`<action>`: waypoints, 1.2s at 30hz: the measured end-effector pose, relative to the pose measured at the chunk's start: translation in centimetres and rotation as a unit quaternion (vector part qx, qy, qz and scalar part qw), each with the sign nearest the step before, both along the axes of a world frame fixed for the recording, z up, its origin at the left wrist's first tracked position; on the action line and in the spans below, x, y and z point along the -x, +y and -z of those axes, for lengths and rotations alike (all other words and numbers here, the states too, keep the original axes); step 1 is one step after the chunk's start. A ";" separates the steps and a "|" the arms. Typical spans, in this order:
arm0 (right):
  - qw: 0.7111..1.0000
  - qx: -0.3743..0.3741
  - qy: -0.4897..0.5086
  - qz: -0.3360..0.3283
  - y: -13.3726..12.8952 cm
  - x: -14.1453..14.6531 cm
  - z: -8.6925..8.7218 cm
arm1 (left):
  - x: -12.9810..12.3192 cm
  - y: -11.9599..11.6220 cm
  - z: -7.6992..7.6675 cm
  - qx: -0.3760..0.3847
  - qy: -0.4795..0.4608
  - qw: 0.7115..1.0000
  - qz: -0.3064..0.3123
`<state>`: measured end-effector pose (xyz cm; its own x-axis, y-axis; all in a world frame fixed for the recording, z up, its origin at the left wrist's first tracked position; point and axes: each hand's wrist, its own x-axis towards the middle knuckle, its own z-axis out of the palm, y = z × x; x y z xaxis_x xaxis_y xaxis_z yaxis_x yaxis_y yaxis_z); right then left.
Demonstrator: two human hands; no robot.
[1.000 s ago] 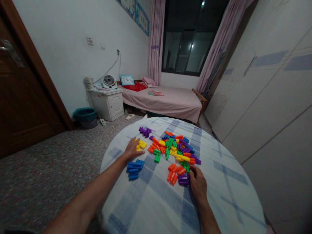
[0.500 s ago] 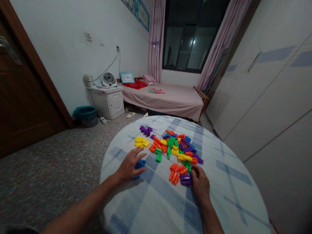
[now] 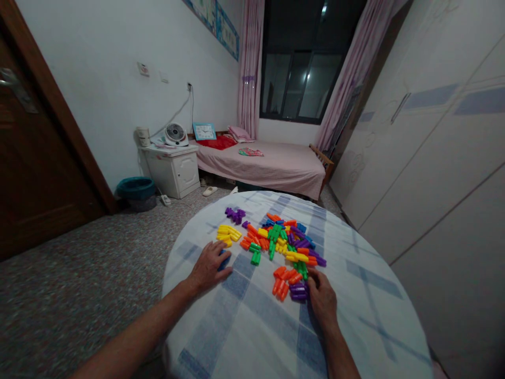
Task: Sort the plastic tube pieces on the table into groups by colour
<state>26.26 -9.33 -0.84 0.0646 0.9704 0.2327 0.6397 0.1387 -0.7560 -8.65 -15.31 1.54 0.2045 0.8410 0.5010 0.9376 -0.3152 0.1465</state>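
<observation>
My left hand rests over blue pieces at the left of the round table; its fingers are apart and cover most of them. Just beyond it lie yellow pieces, with purple pieces farther back. My right hand is beside a purple group and green pieces, its fingers curled; what they hold, if anything, is hidden. Orange pieces lie left of the purple group. A mixed pile of coloured pieces spreads behind them.
Past the table stands a bed with a pink sheet. A white cabinet carries a fan. Near it on the floor is a teal bin. A wardrobe stands on the right.
My left hand has come down flatter over the blue pieces, hiding more of them. My right hand stays by the purple group. The whole view has shifted slightly.
</observation>
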 end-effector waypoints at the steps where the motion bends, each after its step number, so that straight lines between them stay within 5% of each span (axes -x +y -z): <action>1: 1.000 0.002 0.000 0.001 0.0 0.0 0.0 | -0.6 0.1 -0.4 -0.016 -0.008 1.000 0.005; 7: 1.000 -0.003 0.004 0.001 0.1 0.1 -0.2 | -8.5 3.1 -2.5 -0.048 -0.177 0.982 0.050; 12: 1.000 -0.011 0.014 -0.011 -0.1 0.1 0.1 | -13.5 7.8 -1.2 -0.061 -0.273 0.959 -0.037; 19: 1.000 -0.011 0.019 -0.007 -0.8 0.1 -0.2 | -12.3 11.3 0.9 -0.107 -0.266 0.938 -0.195; 24: 1.000 -0.005 0.010 -0.008 -1.0 0.0 -0.1 | -11.3 11.3 2.0 -0.028 -0.329 0.937 -0.117; 29: 1.000 0.005 -0.005 0.007 -1.2 0.1 -0.2 | -11.7 11.3 2.0 0.008 -0.443 0.896 -0.014; 33: 0.999 0.019 0.000 0.029 -1.7 0.0 -0.3 | -11.6 11.4 1.5 -0.005 -0.488 0.873 -0.022; 36: 0.998 0.008 0.006 0.061 -2.0 -0.4 -0.6 | -11.4 11.5 1.6 -0.042 -0.465 0.881 -0.075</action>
<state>26.61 -11.29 -0.27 0.1853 0.9585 0.2167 0.6427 0.0486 -0.7645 2.73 -3.85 -0.03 -0.4380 0.7753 0.4551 0.4561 -0.2446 0.8557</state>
